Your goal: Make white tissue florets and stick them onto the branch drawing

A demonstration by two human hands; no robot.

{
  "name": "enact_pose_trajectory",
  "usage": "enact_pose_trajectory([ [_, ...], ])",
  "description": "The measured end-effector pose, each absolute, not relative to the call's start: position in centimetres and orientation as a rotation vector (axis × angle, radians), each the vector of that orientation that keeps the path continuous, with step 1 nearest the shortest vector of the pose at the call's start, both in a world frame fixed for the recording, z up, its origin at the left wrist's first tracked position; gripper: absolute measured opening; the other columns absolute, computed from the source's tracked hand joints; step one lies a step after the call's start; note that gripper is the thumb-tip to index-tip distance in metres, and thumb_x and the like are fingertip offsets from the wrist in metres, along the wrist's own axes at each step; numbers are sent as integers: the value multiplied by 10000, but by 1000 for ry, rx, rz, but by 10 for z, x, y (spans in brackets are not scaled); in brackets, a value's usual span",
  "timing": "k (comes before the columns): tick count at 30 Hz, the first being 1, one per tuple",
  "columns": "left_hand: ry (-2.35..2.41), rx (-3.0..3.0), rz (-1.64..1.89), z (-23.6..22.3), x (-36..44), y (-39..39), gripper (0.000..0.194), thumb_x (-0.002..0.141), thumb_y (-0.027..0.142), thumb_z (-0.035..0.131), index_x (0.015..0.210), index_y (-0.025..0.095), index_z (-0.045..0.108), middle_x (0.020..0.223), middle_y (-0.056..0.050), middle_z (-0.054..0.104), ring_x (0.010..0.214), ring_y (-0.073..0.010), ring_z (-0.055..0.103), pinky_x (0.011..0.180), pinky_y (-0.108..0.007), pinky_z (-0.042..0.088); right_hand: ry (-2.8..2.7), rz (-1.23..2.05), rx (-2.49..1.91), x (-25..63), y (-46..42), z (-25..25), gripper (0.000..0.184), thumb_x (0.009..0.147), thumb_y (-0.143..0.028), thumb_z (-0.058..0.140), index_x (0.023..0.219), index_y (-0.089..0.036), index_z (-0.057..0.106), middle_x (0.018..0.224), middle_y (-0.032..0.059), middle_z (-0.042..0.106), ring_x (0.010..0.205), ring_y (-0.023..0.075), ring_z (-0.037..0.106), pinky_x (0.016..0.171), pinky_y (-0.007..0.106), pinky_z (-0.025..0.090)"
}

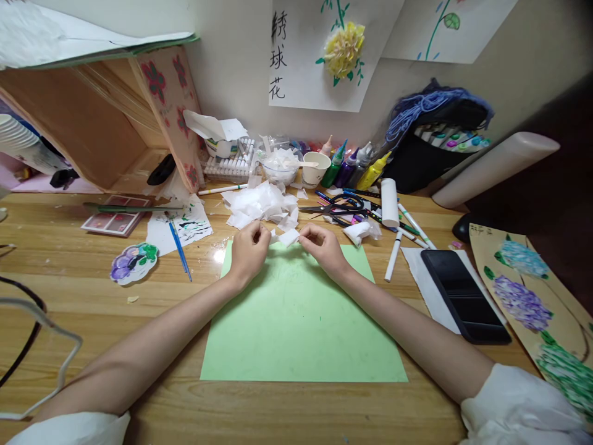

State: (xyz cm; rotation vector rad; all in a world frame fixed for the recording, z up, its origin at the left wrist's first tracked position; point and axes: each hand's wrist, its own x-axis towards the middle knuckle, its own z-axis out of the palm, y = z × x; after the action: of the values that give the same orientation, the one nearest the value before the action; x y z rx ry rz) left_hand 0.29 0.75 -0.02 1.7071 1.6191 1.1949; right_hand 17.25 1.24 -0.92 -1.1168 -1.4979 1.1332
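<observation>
A small piece of white tissue paper [289,238] is between my two hands, over the far edge of a light green sheet of paper [301,327]. My left hand [250,250] is closed in a pinch at the paper's left side. On the other side, the thumb and fingers of my right hand [325,248] pinch its right edge. Just beyond my left hand lies a loose pile of white tissue paper pieces [259,204]. Black-handled scissors [336,207] rest behind my right hand.
At left are a paint palette [134,262] and blue brushes [180,247]. Paint bottles [347,167], a paper cup [315,169] and a white roll [390,202] stand at the back. A phone [463,295] and a flower picture [523,284] lie at right.
</observation>
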Motion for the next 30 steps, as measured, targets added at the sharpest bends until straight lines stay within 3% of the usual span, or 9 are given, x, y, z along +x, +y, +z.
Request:
enact_pose_trajectory([
  [5,1700,1700,1081,-5,2,7,281,745,204,424,506,184,278,485,45,315,498,-95,320,496,-249,205,-1389,1075,-1142,174,13,-7,142,719,-258,559,616,-176,506,603,-32,457,563,95,400,535,236,316],
  [9,1717,1767,1071,-3,2,5,265,773,218,426,532,187,321,512,40,367,515,-105,355,509,-251,237,-1364,1040,-1116,175,13,-6,167,728,-248,547,597,-183,466,583,-42,421,555,93,377,538,236,310],
  [14,1406,2166,1233,4,5,-2,62,805,236,479,821,186,512,836,-32,545,800,-159,500,706,-283,395,-1494,1090,-1082,174,12,-8,137,733,-236,554,626,-176,493,625,-33,436,563,92,392,527,238,304],
  [16,1295,2302,1230,5,7,-5,140,786,253,533,910,188,538,928,-56,554,884,-179,510,767,-307,413,-1553,1078,-1060,174,11,-9,127,745,-229,553,639,-173,510,644,-26,453,585,96,411,544,240,315],
  [30,1203,2392,1229,-4,7,-2,78,813,255,546,840,186,570,812,-46,629,788,-163,559,700,-300,432,-1647,1061,-1006,173,11,-8,165,792,-302,559,682,-180,573,719,9,537,695,133,509,623,260,387],
])
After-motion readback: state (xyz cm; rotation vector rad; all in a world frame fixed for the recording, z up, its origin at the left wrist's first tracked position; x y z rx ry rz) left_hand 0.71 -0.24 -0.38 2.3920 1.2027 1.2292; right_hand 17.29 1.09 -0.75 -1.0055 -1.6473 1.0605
